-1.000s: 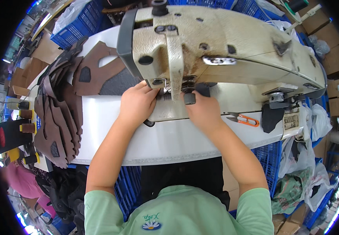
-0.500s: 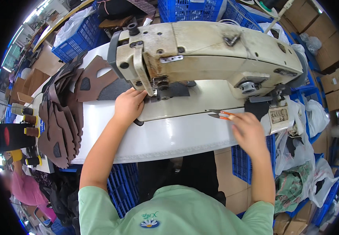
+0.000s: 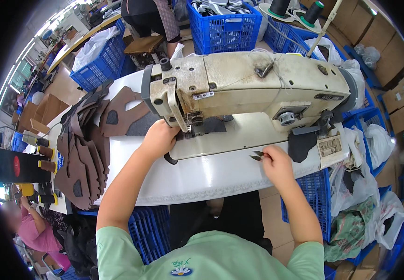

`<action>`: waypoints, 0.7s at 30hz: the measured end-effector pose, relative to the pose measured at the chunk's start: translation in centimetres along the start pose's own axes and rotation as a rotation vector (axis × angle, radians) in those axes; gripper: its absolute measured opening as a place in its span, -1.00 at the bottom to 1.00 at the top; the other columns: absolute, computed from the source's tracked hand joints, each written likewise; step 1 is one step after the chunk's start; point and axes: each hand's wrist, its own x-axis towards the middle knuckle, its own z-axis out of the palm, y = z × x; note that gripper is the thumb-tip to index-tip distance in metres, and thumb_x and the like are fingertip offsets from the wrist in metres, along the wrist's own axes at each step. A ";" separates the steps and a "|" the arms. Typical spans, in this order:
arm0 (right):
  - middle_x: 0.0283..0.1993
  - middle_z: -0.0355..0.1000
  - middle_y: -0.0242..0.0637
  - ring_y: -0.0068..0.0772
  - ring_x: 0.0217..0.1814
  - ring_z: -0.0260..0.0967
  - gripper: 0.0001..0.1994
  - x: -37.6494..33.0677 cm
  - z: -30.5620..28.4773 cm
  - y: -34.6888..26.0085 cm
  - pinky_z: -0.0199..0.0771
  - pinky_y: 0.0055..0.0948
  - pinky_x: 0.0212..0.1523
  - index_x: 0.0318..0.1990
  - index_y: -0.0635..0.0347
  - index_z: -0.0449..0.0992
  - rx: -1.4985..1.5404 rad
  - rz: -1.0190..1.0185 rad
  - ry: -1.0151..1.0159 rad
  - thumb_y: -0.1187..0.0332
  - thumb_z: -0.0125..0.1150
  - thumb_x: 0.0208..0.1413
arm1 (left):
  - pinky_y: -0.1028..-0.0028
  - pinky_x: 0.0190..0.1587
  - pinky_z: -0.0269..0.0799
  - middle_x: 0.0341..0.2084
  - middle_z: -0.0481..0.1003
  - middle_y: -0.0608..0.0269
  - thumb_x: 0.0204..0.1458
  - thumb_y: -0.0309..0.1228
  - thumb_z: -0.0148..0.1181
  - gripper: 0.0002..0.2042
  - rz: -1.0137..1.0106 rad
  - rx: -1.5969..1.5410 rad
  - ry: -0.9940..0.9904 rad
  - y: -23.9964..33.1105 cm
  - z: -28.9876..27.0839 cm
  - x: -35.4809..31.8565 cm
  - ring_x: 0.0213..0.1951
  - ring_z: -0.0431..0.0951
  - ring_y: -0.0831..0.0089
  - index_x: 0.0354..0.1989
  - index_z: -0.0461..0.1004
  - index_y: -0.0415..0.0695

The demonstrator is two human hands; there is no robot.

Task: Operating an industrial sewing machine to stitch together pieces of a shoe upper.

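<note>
A cream industrial sewing machine (image 3: 253, 86) stands on a white table (image 3: 202, 179). Under its needle lies a dark grey piece (image 3: 141, 125) joined to a brown cut piece (image 3: 122, 112). My left hand (image 3: 157, 139) rests on that piece just left of the presser foot, fingers curled down on it. My right hand (image 3: 276, 163) is at the table's front right and holds small thread snips (image 3: 258, 155), whose dark blades point left.
A fanned stack of brown cut pieces (image 3: 83, 158) lies at the table's left end. Blue crates (image 3: 223, 25) stand behind and under the table. Thread cones (image 3: 283, 7) are at the back. Plastic bags (image 3: 374, 154) hang at right. Another person (image 3: 31, 228) sits at lower left.
My right hand left the needle area, moved right to the snips on the table and picked them up. My left hand stayed by the presser foot. My head moved, so the view shifted.
</note>
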 end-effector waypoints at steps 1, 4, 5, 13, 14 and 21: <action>-0.42 0.38 -0.21 -0.17 -0.38 0.36 -0.87 -0.2 -0.6 -0.2 0.41 -0.29 -0.35 -0.34 0.25 0.41 0.003 -0.008 0.003 0.51 0.11 -0.12 | 0.18 -0.05 0.43 -0.34 0.52 0.01 -0.28 -0.58 0.12 -0.73 -0.002 0.007 0.005 0.0 -0.2 0.0 -0.16 0.49 0.02 -0.31 0.55 -0.23; -0.43 0.33 -0.33 -0.42 -0.43 0.30 -0.82 -0.4 -4.9 -0.2 0.35 -0.44 -0.45 -0.22 0.21 0.40 1.431 0.602 0.022 0.35 0.08 0.04 | 0.16 -0.09 0.43 -0.38 0.52 0.01 -0.29 -0.56 0.12 -0.76 0.007 -0.010 0.065 0.1 -0.2 -0.1 -0.20 0.50 0.01 -0.35 0.56 -0.24; -0.44 0.32 -0.37 -0.50 -0.44 0.27 -0.80 -0.3 -7.0 0.2 0.32 -0.50 -0.50 -0.18 0.19 0.39 1.583 0.598 0.094 0.29 0.06 0.10 | 0.16 -0.09 0.43 -0.38 0.52 0.01 -0.29 -0.56 0.12 -0.76 0.005 -0.005 0.073 0.0 0.0 -0.1 -0.20 0.50 0.01 -0.35 0.56 -0.24; -0.30 0.54 -0.30 -0.42 -0.36 0.44 -0.63 8.8 -23.0 12.2 0.42 -0.45 -0.31 -0.15 0.28 0.53 -0.237 0.165 0.934 0.09 0.24 0.17 | 0.17 -0.10 0.44 -0.39 0.52 0.04 -0.28 -0.55 0.11 -0.80 -0.030 0.019 0.044 0.3 0.0 0.0 -0.21 0.50 0.04 -0.40 0.56 -0.22; -0.30 0.54 -0.30 -0.42 -0.36 0.44 -0.63 10.3 -23.6 13.4 0.42 -0.45 -0.31 -0.15 0.28 0.53 -0.228 0.158 0.937 0.09 0.24 0.17 | 0.17 -0.10 0.44 -0.39 0.53 0.04 -0.28 -0.55 0.11 -0.79 -0.040 0.020 0.035 0.3 0.1 -0.2 -0.21 0.50 0.03 -0.39 0.56 -0.21; -0.29 0.56 -0.15 -0.42 -0.27 0.46 -0.62 15.5 -24.9 14.8 0.41 -0.43 -0.17 -0.15 0.38 0.55 -0.340 0.353 0.423 0.14 0.23 0.17 | 0.19 -0.10 0.45 -0.37 0.54 0.07 -0.28 -0.54 0.13 -0.77 -0.051 0.045 0.034 0.4 0.1 -0.4 -0.21 0.51 0.04 -0.37 0.58 -0.17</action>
